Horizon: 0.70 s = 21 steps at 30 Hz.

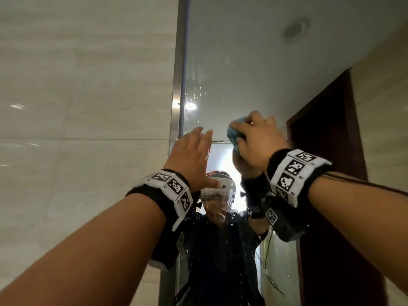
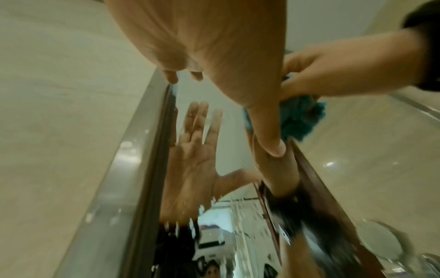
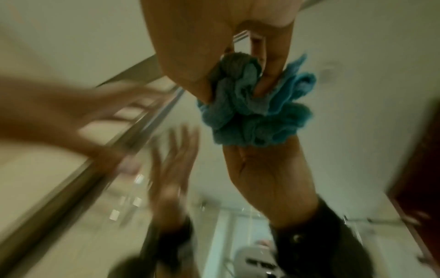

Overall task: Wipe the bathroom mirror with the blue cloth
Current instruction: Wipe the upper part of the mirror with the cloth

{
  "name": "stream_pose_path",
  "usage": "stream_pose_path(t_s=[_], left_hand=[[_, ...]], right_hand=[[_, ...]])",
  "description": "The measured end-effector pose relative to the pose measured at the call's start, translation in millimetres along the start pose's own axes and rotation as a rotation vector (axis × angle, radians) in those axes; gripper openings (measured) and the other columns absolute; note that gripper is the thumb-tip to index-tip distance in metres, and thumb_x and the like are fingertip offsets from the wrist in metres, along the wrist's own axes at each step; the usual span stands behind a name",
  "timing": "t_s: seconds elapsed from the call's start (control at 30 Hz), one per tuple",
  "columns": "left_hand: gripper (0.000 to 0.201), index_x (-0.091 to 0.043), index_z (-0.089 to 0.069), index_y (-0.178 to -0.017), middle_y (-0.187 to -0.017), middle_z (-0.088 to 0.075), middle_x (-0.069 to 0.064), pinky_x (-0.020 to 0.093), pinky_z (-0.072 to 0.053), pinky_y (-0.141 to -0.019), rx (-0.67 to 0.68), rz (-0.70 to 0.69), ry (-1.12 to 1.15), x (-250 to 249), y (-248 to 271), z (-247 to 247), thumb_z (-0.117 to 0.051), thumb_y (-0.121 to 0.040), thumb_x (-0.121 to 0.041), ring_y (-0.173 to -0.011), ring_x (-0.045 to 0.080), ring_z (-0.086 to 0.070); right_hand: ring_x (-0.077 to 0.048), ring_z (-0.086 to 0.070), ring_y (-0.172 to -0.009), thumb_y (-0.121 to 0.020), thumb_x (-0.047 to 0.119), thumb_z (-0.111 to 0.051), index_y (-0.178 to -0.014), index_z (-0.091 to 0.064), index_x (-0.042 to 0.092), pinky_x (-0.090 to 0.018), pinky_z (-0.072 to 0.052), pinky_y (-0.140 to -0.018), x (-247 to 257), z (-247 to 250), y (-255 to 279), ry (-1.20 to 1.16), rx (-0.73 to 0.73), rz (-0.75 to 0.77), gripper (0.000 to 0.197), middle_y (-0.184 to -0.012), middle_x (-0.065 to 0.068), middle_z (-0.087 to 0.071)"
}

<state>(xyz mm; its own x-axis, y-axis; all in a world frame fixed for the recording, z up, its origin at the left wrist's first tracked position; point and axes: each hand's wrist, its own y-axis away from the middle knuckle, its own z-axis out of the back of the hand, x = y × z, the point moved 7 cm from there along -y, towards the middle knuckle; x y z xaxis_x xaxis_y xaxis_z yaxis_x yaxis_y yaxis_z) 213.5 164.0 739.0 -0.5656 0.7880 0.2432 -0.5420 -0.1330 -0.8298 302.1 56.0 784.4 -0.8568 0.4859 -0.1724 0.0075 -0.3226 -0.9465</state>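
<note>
right hand (image 1: 257,142) clutches the bunched blue cloth (image 1: 234,133) against the mirror (image 1: 242,62). left hand (image 1: 189,157) is flat-fingered beside it; only the left wrist view shows its reflected palm.

pale tiled wall (image 1: 88,85), dark wooden door (image 1: 326,151)

I see the wall-mounted mirror (image 1: 254,62) with a metal edge strip (image 1: 177,85); water droplets (image 1: 196,89) and the bunched blue cloth (image 1: 234,135) lie against its glass.
</note>
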Motion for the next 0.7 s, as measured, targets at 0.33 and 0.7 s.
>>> stream_pose_path(t_s=[0.33, 0.7], left_hand=[[0.141, -0.013, 0.026, -0.144, -0.151, 0.031, 0.011, 0.035, 0.012, -0.112, 0.106, 0.048, -0.062, 16, -12, -12, -0.071, -0.059, -0.071, -0.142, 0.026, 0.021], [0.142, -0.012, 0.025, -0.144, -0.151, 0.030, 0.012, 0.036, 0.011, -0.113, 0.126, 0.050, -0.093, 17, -15, -11, -0.071, -0.058, -0.071, -0.142, 0.026, 0.020]], right_hand=[[-0.032, -0.044, -0.107, -0.087, 0.018, -0.053, -0.125, -0.052, 0.032, -0.033, -0.036, -0.082, -32, 1, -52, -0.057, -0.115, -0.185, 0.040, -0.120, -0.005, -0.045], [-0.032, -0.040, -0.111, -0.087, 0.017, -0.052, -0.116, -0.058, 0.034, -0.032, -0.036, -0.083, -12, 7, -74, -0.110, -0.106, -0.179, 0.035, -0.121, -0.004, -0.044]])
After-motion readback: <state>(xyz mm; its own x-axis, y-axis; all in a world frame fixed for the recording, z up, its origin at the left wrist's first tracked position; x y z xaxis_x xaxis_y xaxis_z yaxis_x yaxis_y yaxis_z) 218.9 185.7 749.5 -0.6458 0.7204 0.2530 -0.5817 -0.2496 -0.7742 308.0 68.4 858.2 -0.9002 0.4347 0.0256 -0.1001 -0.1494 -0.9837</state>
